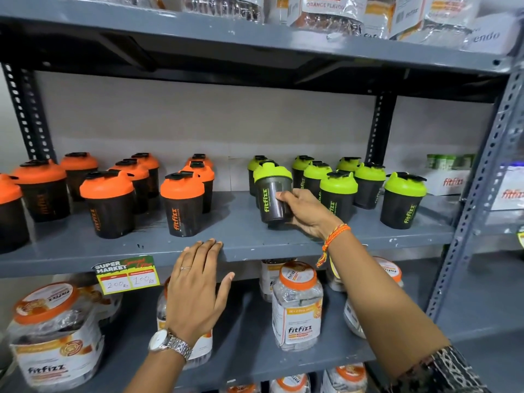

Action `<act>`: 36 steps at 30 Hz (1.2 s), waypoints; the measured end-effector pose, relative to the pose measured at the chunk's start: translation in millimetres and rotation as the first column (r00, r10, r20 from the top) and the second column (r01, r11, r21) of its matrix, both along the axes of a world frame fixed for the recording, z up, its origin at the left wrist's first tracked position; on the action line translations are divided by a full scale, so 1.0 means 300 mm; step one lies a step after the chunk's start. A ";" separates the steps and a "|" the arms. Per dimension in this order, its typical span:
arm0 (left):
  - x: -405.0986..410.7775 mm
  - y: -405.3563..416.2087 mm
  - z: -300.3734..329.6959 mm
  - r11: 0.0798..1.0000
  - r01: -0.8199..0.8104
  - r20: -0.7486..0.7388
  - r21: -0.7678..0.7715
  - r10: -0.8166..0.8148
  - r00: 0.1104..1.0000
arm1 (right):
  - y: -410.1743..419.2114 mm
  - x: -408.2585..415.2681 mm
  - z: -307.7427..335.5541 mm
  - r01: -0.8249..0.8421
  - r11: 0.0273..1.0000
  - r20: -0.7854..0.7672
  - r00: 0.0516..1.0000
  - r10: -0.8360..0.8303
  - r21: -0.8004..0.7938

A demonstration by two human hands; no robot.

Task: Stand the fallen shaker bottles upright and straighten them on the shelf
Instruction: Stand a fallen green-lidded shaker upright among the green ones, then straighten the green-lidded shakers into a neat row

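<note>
Right hand (304,212) wraps the lower body of a green shaker (272,191), thumb on its front, fingers behind. Shaker is upright, maybe leaning a touch left, base on or just off the shelf (249,245), can't tell which. It sits at the front of the green group, left end, just ahead of two more green ones.

Left hand (198,282) is flat and loose, grasping nothing, fingertips (211,243) resting on the shelf's front edge, thumb spread out below it. Watch on that wrist, orange thread on my right wrist.

Other green shakers (338,194) stand upright to the right of my hand, roughly in rows; one (404,199) stands apart at the far right. Orange shakers (183,204) fill the left half, all upright, loosely staggered.

Price tag (127,275) hangs off the shelf edge left of my left hand. Jars (296,304) with orange lids on the shelf below.
</note>
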State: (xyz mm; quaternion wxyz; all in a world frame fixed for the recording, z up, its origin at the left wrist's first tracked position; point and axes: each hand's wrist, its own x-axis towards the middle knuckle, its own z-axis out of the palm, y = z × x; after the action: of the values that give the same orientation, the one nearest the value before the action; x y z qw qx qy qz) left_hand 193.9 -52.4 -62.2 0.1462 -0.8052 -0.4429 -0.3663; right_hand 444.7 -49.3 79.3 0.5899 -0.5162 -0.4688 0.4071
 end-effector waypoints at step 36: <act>0.275 0.336 0.418 0.153 0.837 0.786 -0.525 -0.291 0.546 | -0.189 0.457 -0.103 0.459 0.862 0.242 0.830 -0.503 0.217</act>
State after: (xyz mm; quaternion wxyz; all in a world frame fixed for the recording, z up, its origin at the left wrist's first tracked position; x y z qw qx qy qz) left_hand 276.5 48.4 63.1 -0.5739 -0.7270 -0.2238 -0.3033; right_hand 581.9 -105.9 48.2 0.6349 -0.6262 -0.4339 0.1286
